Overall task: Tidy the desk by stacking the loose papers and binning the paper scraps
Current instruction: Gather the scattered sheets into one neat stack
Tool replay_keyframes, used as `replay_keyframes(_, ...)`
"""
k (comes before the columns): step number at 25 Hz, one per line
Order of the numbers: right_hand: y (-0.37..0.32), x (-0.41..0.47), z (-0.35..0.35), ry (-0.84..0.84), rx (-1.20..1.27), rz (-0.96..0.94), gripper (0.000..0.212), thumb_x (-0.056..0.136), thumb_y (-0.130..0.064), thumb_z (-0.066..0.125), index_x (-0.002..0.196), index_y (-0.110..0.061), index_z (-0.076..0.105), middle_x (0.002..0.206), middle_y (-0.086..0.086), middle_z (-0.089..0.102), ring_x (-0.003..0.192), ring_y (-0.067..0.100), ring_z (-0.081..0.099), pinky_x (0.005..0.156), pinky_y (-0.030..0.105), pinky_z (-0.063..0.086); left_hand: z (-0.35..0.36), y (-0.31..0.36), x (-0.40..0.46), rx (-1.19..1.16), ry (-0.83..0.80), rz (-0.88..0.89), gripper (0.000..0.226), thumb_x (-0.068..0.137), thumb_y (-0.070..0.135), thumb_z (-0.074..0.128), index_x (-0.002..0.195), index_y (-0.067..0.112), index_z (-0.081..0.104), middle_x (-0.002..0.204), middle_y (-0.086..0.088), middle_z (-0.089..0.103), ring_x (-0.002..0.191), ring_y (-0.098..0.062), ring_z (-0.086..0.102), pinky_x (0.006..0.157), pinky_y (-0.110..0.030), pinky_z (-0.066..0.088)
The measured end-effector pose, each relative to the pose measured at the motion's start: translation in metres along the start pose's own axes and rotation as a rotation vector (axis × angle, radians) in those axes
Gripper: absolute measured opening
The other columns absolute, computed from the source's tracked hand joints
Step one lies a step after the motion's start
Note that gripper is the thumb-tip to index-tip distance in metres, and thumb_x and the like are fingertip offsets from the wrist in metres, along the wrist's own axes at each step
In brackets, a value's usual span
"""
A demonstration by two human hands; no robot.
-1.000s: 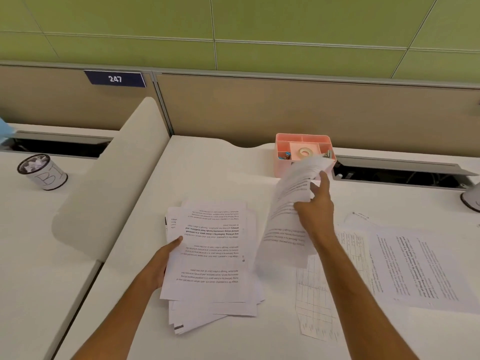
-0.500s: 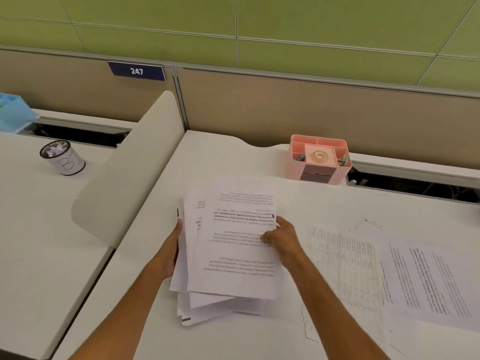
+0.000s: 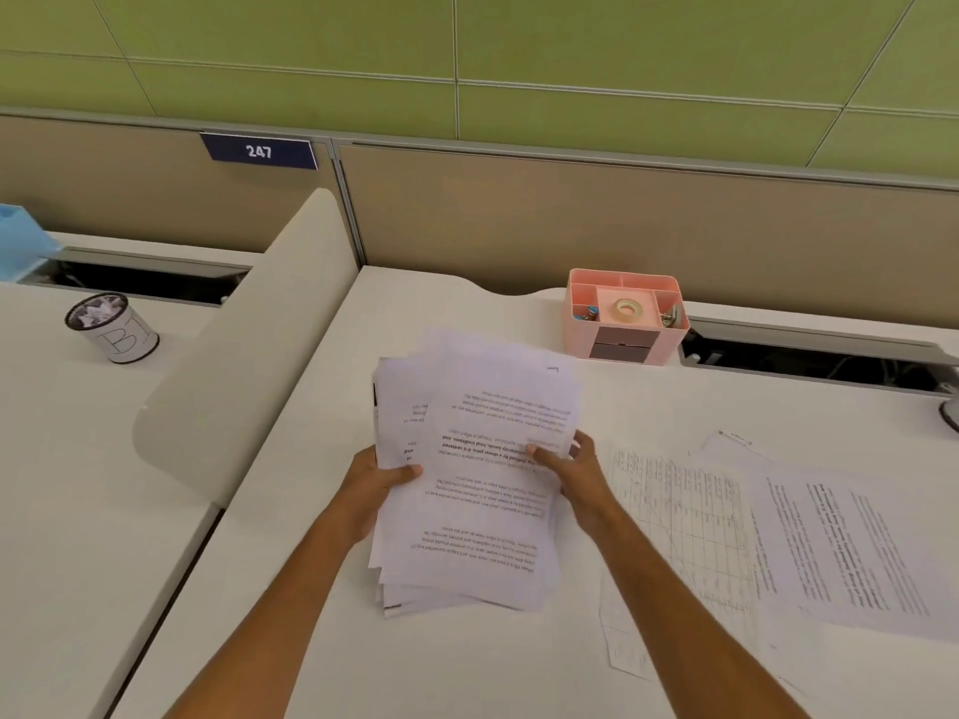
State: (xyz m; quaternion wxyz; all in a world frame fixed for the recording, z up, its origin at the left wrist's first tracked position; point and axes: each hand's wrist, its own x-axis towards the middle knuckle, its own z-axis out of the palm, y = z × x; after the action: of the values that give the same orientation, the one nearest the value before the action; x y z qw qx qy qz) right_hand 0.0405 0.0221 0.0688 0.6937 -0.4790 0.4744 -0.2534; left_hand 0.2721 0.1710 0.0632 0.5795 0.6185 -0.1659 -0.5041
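A loose stack of printed white papers [image 3: 482, 516] is tilted up off the white desk [image 3: 467, 666], its near edge low. My left hand [image 3: 376, 485] grips the stack's left edge, thumb on top. My right hand [image 3: 571, 472] grips its right edge, thumb on the top sheet. To the right, a sheet with a printed table [image 3: 680, 537] and a text sheet [image 3: 851, 552] lie flat on the desk, with a small paper scrap [image 3: 734, 441] behind them. A round bin marked "BI" [image 3: 114, 329], with crumpled paper inside, stands on the neighbouring desk at the left.
A pink desk organiser [image 3: 625, 316] with a tape roll stands at the back of the desk. A beige curved divider [image 3: 244, 365] separates the two desks. Cable slots run along the back panel. A blue box [image 3: 21, 241] sits far left.
My right hand laid its sheet on the pile. Both hands then closed on the stack's sides and raised its far end off the desk.
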Motion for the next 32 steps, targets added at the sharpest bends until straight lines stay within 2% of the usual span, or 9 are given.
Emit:
replay_keyframes(3, -0.033, -0.007, -0.017, -0.224, 0.078, -0.069, 0.065, 0.062, -0.023, 0.088, 0.12, -0.007, 0.063, 0.117, 0.013, 0.07, 0.109, 0.033, 0.066, 0.091, 0.048, 0.054, 0.016, 0.024, -0.006, -0.018, -0.093, 0.089, 0.06, 0.059, 0.012, 0.086, 0.114, 0.003, 0.065, 0.113, -0.016, 0.071, 0.103, -0.035, 0.068, 0.083, -0.04, 0.059)
replay_keyframes(7, -0.069, -0.02, -0.018, -0.148, 0.049, -0.287, 0.032, 0.078, 0.007, 0.07, 0.107, -0.006, 0.068, 0.107, 0.01, 0.073, 0.101, 0.03, 0.07, 0.088, 0.048, 0.056, 0.031, 0.054, -0.007, 0.05, -0.155, 0.2, 0.065, 0.054, 0.015, 0.086, 0.116, 0.005, 0.066, 0.116, -0.015, 0.07, 0.107, -0.033, 0.067, 0.092, -0.046, 0.054)
replay_keyframes(9, -0.078, -0.025, -0.018, -0.155, 0.031, -0.374, 0.034, 0.077, 0.006, 0.072, 0.108, -0.008, 0.067, 0.108, 0.009, 0.073, 0.101, 0.03, 0.069, 0.086, 0.046, 0.057, 0.038, 0.069, -0.008, 0.096, -0.174, 0.25, 0.068, 0.055, 0.013, 0.086, 0.119, 0.006, 0.064, 0.117, -0.014, 0.07, 0.109, -0.032, 0.066, 0.093, -0.047, 0.052)
replay_keyframes(13, -0.076, -0.034, -0.012, -0.107, 0.004, -0.462, 0.068, 0.058, -0.025, 0.084, 0.118, -0.005, 0.058, 0.11, 0.012, 0.069, 0.098, 0.03, 0.068, 0.077, 0.041, 0.059, 0.051, 0.082, -0.018, 0.142, -0.139, 0.305, 0.085, 0.037, 0.032, 0.097, 0.113, 0.008, 0.067, 0.109, -0.01, 0.073, 0.101, -0.028, 0.069, 0.082, -0.039, 0.058)
replay_keyframes(16, -0.072, -0.038, -0.014, -0.094, 0.043, -0.49, 0.064, 0.054, -0.025, 0.084, 0.111, -0.007, 0.061, 0.105, 0.011, 0.07, 0.094, 0.032, 0.069, 0.072, 0.038, 0.059, 0.056, 0.08, -0.025, 0.094, -0.066, 0.366, 0.087, 0.029, 0.044, 0.097, 0.104, 0.01, 0.069, 0.101, -0.009, 0.075, 0.092, -0.026, 0.072, 0.072, -0.034, 0.058)
replay_keyframes(20, -0.071, -0.04, -0.021, -0.157, 0.052, -0.495, 0.054, 0.055, -0.017, 0.084, 0.105, -0.007, 0.066, 0.098, 0.009, 0.074, 0.091, 0.03, 0.071, 0.07, 0.037, 0.059, 0.055, 0.077, -0.03, 0.117, -0.048, 0.422, 0.071, 0.04, 0.039, 0.094, 0.102, 0.012, 0.072, 0.098, -0.009, 0.075, 0.091, -0.024, 0.072, 0.07, -0.032, 0.058)
replay_keyframes(24, -0.054, -0.044, -0.011, -0.206, 0.017, -0.457, 0.044, 0.057, -0.016, 0.085, 0.1, -0.02, 0.074, 0.101, 0.008, 0.075, 0.094, 0.029, 0.071, 0.079, 0.046, 0.059, 0.06, 0.059, -0.033, 0.091, -0.038, 0.37, 0.08, 0.027, 0.045, 0.097, 0.095, 0.011, 0.073, 0.095, -0.008, 0.076, 0.088, -0.022, 0.072, 0.068, -0.027, 0.057)
replay_keyframes(29, -0.054, -0.046, -0.008, -0.156, 0.032, -0.495, 0.035, 0.062, -0.01, 0.078, 0.086, -0.036, 0.077, 0.091, -0.002, 0.076, 0.089, 0.023, 0.072, 0.074, 0.038, 0.06, 0.055, 0.056, -0.034, 0.027, -0.002, 0.391, 0.038, 0.048, 0.015, 0.091, 0.083, 0.014, 0.077, 0.091, -0.009, 0.076, 0.083, -0.023, 0.073, 0.067, -0.03, 0.058)
replay_keyframes(32, -0.04, -0.044, -0.01, -0.191, 0.003, -0.452, 0.037, 0.063, -0.01, 0.079, 0.09, -0.036, 0.077, 0.098, 0.0, 0.076, 0.094, 0.026, 0.07, 0.076, 0.039, 0.06, 0.054, 0.047, -0.032, 0.035, -0.015, 0.358, 0.054, 0.04, 0.025, 0.092, 0.089, 0.012, 0.075, 0.092, -0.008, 0.076, 0.083, -0.021, 0.073, 0.065, -0.028, 0.057)
